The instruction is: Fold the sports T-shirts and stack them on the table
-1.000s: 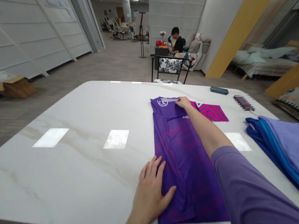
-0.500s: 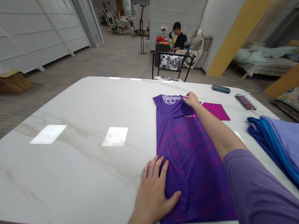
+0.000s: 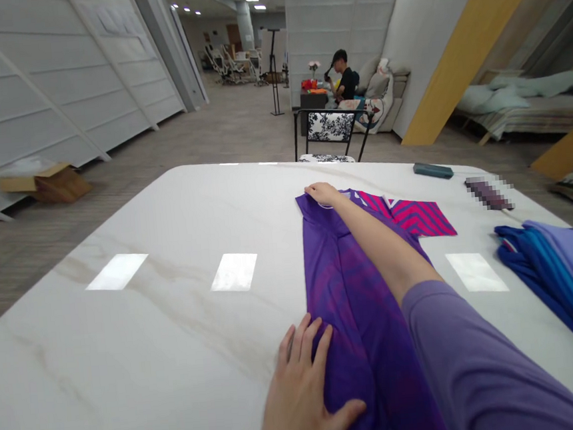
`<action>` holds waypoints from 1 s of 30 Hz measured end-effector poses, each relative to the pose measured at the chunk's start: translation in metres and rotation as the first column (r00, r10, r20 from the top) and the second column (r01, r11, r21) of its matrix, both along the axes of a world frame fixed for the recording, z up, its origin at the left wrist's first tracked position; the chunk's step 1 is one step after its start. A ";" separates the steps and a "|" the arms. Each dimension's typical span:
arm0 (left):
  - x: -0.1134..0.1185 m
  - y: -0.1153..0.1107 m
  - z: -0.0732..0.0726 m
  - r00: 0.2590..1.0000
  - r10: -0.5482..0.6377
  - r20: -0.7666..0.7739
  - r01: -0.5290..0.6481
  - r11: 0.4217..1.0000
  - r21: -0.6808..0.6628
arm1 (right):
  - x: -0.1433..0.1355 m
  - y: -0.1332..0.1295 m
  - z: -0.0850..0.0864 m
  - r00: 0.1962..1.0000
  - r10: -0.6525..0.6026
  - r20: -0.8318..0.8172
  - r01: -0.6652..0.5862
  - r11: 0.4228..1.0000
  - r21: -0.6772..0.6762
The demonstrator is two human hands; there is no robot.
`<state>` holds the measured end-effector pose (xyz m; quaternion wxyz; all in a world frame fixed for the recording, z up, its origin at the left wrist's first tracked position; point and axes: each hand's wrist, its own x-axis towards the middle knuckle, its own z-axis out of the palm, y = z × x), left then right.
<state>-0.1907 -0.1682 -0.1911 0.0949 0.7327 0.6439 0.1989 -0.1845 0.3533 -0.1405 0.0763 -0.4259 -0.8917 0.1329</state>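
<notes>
We have broad room over the table left of the shirt; our left hand blocks its near left edge, our right arm crosses above it. A narrower gap parts shirt and clothes pile.

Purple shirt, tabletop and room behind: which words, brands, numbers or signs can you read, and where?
None can be read.
Purple shirt: white print at the collar, partly hidden by the right hand; unreadable.
Dark case: no text visible.
Pixelated item: too blurred to tell.
</notes>
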 end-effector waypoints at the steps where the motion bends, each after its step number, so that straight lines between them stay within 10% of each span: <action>1: -0.001 0.001 -0.002 1.000 0.002 0.004 -0.002 1.000 -0.014 | -0.008 0.007 -0.001 1.000 0.002 0.017 -0.002 1.000 -0.012; 11: -0.003 0.007 -0.021 1.000 -0.003 -0.004 0.003 0.997 -0.071 | -0.013 0.040 -0.037 1.000 0.011 -0.002 -0.011 1.000 -0.026; 22: -0.005 0.008 -0.030 0.998 0.009 -0.057 -0.011 0.999 -0.030 | -0.032 0.057 -0.029 0.956 -0.232 -0.180 0.204 0.966 -0.162; 30: -0.003 0.008 -0.034 0.998 0.051 -0.027 -0.052 0.998 -0.036 | -0.024 0.055 -0.030 0.984 -0.134 -0.120 0.138 0.990 0.021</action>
